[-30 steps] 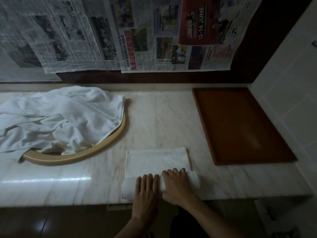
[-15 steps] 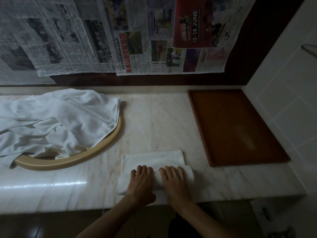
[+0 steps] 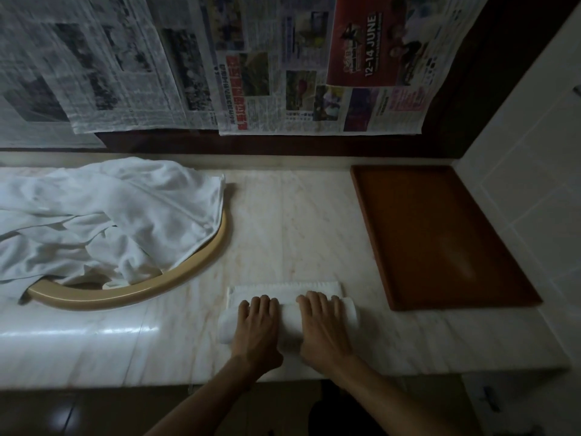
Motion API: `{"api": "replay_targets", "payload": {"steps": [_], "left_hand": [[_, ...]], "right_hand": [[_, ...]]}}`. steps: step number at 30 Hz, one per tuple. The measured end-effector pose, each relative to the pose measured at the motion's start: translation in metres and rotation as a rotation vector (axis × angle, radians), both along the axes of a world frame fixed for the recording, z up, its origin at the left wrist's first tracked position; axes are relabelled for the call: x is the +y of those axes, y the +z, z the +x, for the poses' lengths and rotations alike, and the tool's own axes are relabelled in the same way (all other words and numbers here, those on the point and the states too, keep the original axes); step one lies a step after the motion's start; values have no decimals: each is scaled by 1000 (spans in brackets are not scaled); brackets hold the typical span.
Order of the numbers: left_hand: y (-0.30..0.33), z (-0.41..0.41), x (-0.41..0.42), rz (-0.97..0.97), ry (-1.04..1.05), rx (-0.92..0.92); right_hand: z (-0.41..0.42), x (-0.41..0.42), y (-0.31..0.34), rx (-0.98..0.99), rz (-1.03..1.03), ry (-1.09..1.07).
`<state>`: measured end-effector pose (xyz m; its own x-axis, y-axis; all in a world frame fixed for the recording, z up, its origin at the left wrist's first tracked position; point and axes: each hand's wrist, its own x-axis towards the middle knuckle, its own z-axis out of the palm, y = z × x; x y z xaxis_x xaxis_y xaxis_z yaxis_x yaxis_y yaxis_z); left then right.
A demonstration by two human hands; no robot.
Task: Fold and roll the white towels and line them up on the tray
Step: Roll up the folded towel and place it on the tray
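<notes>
A white towel (image 3: 289,319) lies near the front edge of the marble counter, mostly rolled into a thick cylinder, with a short flat strip (image 3: 284,289) still showing beyond the roll. My left hand (image 3: 256,328) presses flat on the left part of the roll. My right hand (image 3: 323,325) presses flat on the right part, fingers straight. The brown tray (image 3: 440,234) sits to the right with nothing in it. A heap of loose white towels (image 3: 103,218) lies to the left.
The heap covers a beige oval basin rim (image 3: 176,278) set into the counter (image 3: 292,221). Newspaper sheets (image 3: 251,64) hang on the dark back wall. A white tiled wall (image 3: 534,171) borders the tray on the right.
Both hands have pushed the roll away from me. The roll has grown thicker and the flat part of the towel has shrunk to a narrow strip.
</notes>
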<state>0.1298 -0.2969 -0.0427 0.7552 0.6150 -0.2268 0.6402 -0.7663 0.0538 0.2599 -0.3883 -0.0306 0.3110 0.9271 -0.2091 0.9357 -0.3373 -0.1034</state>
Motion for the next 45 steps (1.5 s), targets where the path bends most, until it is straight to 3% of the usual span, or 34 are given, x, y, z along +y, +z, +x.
{"api": "replay_targets", "payload": {"steps": [5, 10, 25, 35, 45], "left_hand": [[7, 12, 18, -30, -26, 38], [2, -3, 42, 20, -223, -33], [4, 41, 105, -122, -179, 109], [2, 17, 70, -162, -141, 91], [22, 21, 36, -245, -78, 79]], "right_hand": [[-3, -2, -21, -44, 86, -18], [12, 26, -6, -42, -55, 11], [56, 92, 6, 37, -281, 75], [42, 69, 19, 121, -397, 114], [43, 32, 31, 158, -347, 105]]}}
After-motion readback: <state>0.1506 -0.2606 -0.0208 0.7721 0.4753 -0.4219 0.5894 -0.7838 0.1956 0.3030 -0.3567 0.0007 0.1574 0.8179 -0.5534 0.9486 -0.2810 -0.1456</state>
